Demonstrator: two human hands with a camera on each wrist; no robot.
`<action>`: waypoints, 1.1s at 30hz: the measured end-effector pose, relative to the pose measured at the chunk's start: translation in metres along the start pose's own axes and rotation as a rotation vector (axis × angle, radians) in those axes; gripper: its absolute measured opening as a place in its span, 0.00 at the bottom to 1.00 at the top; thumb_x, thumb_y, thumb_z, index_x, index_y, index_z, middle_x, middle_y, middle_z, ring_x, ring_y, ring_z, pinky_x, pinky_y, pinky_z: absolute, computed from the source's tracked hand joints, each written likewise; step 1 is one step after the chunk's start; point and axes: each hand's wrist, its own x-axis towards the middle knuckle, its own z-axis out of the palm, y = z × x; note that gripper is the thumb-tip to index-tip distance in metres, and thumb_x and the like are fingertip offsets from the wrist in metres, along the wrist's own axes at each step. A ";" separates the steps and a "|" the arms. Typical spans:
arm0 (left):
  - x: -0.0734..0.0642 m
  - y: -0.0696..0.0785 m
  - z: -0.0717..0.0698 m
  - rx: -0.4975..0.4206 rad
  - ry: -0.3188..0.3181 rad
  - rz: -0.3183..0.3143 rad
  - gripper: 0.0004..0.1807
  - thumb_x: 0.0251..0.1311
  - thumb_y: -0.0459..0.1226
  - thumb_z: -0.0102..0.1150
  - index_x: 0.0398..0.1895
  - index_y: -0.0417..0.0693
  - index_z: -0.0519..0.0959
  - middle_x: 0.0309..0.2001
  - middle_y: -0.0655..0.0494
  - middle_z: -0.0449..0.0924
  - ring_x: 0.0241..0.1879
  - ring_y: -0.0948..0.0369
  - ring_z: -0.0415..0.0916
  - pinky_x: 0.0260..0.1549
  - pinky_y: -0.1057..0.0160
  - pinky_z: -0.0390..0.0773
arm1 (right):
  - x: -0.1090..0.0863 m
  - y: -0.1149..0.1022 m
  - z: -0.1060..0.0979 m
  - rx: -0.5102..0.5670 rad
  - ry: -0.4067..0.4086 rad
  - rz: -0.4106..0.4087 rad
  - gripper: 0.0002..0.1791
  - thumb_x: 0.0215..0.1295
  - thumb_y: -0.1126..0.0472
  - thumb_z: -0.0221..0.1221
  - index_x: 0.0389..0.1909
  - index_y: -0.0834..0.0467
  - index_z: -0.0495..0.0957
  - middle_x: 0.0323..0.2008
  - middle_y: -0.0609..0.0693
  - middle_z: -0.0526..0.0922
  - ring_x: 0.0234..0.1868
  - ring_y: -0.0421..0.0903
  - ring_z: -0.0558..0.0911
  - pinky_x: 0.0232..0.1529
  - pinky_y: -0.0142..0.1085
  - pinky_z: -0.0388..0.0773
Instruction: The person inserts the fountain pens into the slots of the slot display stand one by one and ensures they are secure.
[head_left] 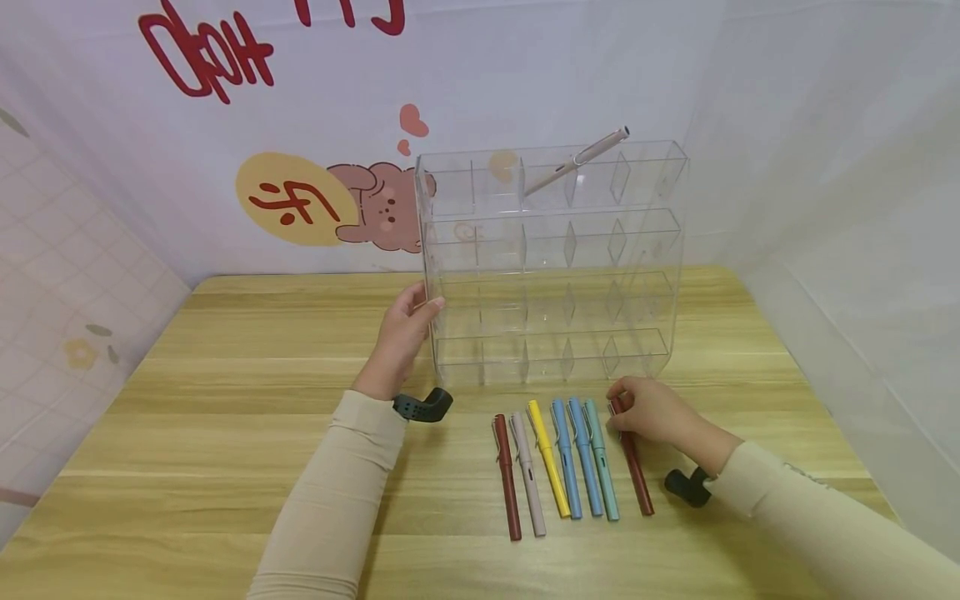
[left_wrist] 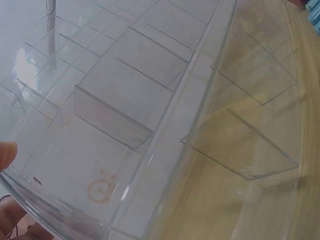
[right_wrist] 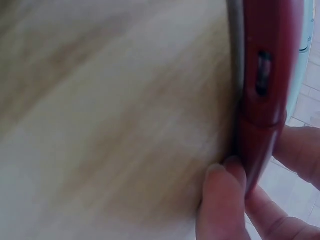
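Note:
My left hand (head_left: 400, 337) grips the left side wall of a clear acrylic tiered rack (head_left: 427, 242), thumb in front and fingers behind. In the left wrist view the thumb (left_wrist: 7, 155) lies over the rack's edge. With its thumb and fingers, my right hand (head_left: 660, 410) pinches the clip end of a dark red pen (head_left: 636, 475), whose other end points toward me over the wooden table (head_left: 712, 533). In the right wrist view the fingertips (right_wrist: 220, 195) press around the end of that pen. A pale pen (head_left: 577, 161) leans in the rack's top tier.
Left of the held pen lies a row of pens: teal (head_left: 602, 467), two blue (head_left: 587, 467), yellow (head_left: 551, 467), pale lilac (head_left: 529, 479) and dark red (head_left: 507, 479). A white printed cloth (head_left: 315, 117) hangs behind the table.

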 end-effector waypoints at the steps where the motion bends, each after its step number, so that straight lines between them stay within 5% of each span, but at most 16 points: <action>1: 0.000 0.000 0.000 0.000 0.000 0.000 0.30 0.70 0.45 0.51 0.72 0.51 0.60 0.70 0.53 0.61 0.68 0.54 0.59 0.66 0.48 0.59 | 0.000 0.000 0.000 -0.002 0.003 0.001 0.20 0.52 0.63 0.68 0.45 0.67 0.77 0.31 0.52 0.77 0.32 0.47 0.74 0.33 0.38 0.72; 19: 0.000 0.002 0.001 -0.004 -0.002 0.003 0.29 0.70 0.44 0.52 0.71 0.50 0.61 0.69 0.52 0.61 0.68 0.54 0.60 0.65 0.47 0.61 | -0.001 0.006 -0.003 0.168 0.026 0.020 0.17 0.54 0.65 0.67 0.43 0.67 0.76 0.35 0.57 0.81 0.35 0.49 0.78 0.34 0.40 0.75; 33: -0.001 0.002 0.000 0.003 0.006 -0.011 0.29 0.70 0.44 0.52 0.72 0.50 0.60 0.70 0.52 0.61 0.69 0.54 0.59 0.66 0.48 0.60 | -0.008 -0.003 -0.026 0.384 0.041 0.035 0.22 0.61 0.66 0.61 0.53 0.71 0.70 0.38 0.59 0.76 0.27 0.46 0.79 0.30 0.42 0.82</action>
